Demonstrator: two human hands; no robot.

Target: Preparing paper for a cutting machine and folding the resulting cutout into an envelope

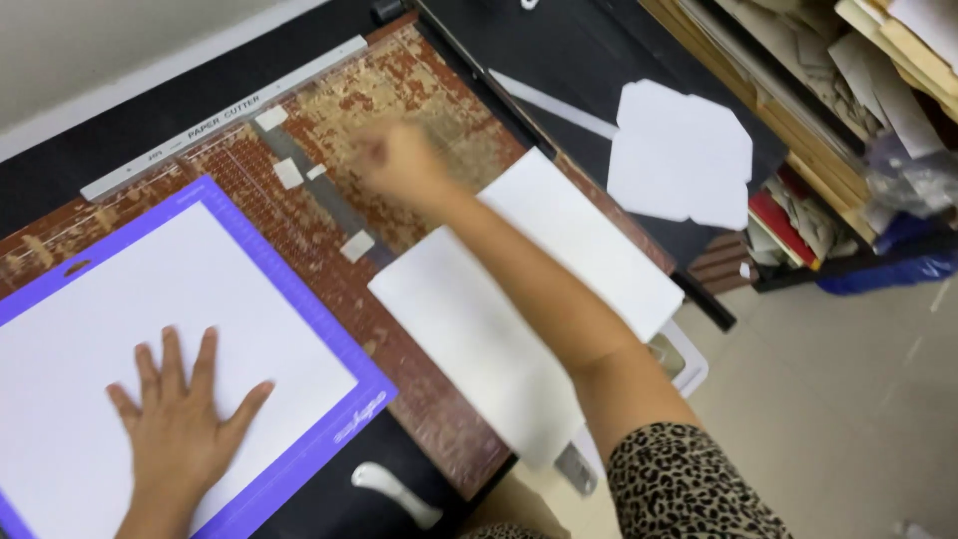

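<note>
Leopard-print sleeve (689, 484) fills the lower right corner, the arm running from it across a large white sheet (499, 329) toward the middle of a worn brown paper cutter board (439, 90). At the end of that arm the right hand (399, 160) is blurred above the board's gridded surface; its fingers look bunched together, but whether they grip anything cannot be told. Just beside it, small white paper scraps (356, 246) lie scattered along a grey strip on the board. At lower left, the left hand (180, 419) presses flat, fingers (208, 359) spread wide and holding nothing, on white paper laid over a purple cutting mat (299, 289) that overlaps the board's left part. White cut paper shapes (684, 150) rest on the black tabletop (579, 50) beyond the cutter's arm. Shelves stacked with paper and card (848, 90) stand at the right edge.
</note>
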